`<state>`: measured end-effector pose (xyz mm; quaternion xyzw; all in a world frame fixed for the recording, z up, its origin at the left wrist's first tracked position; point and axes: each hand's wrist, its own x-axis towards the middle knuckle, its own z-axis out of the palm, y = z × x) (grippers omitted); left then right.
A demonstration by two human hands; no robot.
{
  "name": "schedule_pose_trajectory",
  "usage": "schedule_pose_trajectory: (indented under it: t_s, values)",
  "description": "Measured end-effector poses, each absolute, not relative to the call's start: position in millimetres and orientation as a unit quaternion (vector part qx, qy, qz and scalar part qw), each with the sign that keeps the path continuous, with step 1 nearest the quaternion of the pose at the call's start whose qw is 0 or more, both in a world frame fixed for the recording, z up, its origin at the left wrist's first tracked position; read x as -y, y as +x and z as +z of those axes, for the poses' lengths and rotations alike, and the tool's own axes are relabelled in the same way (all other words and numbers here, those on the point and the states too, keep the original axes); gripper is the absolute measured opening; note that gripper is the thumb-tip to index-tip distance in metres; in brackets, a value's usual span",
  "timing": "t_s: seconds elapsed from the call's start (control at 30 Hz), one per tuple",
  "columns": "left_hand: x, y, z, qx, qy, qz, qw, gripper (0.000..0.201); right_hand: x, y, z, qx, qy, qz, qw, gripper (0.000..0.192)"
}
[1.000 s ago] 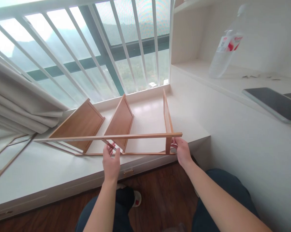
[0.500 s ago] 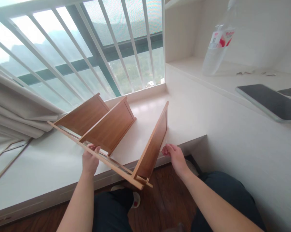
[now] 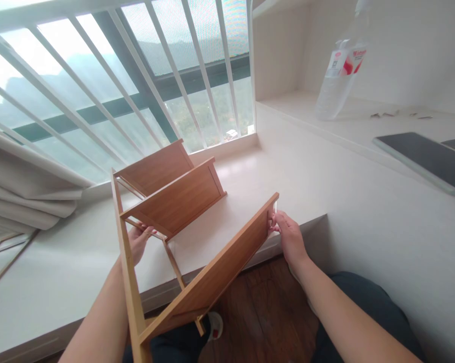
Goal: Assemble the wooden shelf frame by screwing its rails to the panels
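Note:
A partly built wooden shelf unit (image 3: 182,201) stands tilted over the white ledge, with three brown boards joined to one side frame (image 3: 126,262). My left hand (image 3: 138,243) is closed around a rail of that side frame, below the middle board; the frame hides part of the wrist. At the free end of the nearest board (image 3: 216,269), my right hand (image 3: 289,234) pinches a thin, pale stick (image 3: 276,206), whose exact kind I cannot make out. Its fingertips are right at the board's end.
Another slim wooden frame (image 3: 13,257) lies at the left on the ledge (image 3: 61,272), near a grey curtain (image 3: 26,176). Barred windows rise behind. On the right shelf are a clear bottle (image 3: 339,75), small scraps (image 3: 390,114) and a phone (image 3: 424,156).
The shelf unit has turned, its side frame swinging from a diagonal to nearly upright in view. The nearest board came closer, and my right hand moved right to its free end.

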<state>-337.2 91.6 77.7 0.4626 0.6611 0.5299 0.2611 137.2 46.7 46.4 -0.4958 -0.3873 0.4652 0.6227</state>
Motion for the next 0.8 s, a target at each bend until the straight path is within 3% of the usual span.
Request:
schedule_pose_trajectory:
  t_s: [0.17, 0.3, 0.47, 0.57, 0.8]
  values:
    - [-91.1, -336.7, 84.3, -0.683, 0.448, 0.504, 0.279, 0.066, -48.4, 132.9, 42.4, 0.399, -0.501, 0.479, 0.6, 0.044]
    - [-36.2, -333.4, 83.3, -0.709, 0.414, 0.511, 0.254, 0.072, -46.8, 135.5, 41.4, 0.406, -0.507, 0.489, 0.583, 0.037]
    - [84.6, -306.2, 72.5, -0.723, 0.43, 0.472, 0.264, 0.062, -39.0, 137.3, 41.8, 0.399, -0.498, 0.505, 0.581, 0.034]
    - [138.9, -277.2, 60.9, -0.712, 0.48, 0.436, 0.269, 0.07, -31.0, 135.6, 41.5, 0.395, -0.493, 0.511, 0.583, 0.036]
    - [168.5, -230.1, 53.1, -0.764, 0.494, 0.384, 0.16, 0.049, -17.1, 126.3, 43.2, 0.372, -0.484, 0.516, 0.601, 0.045]
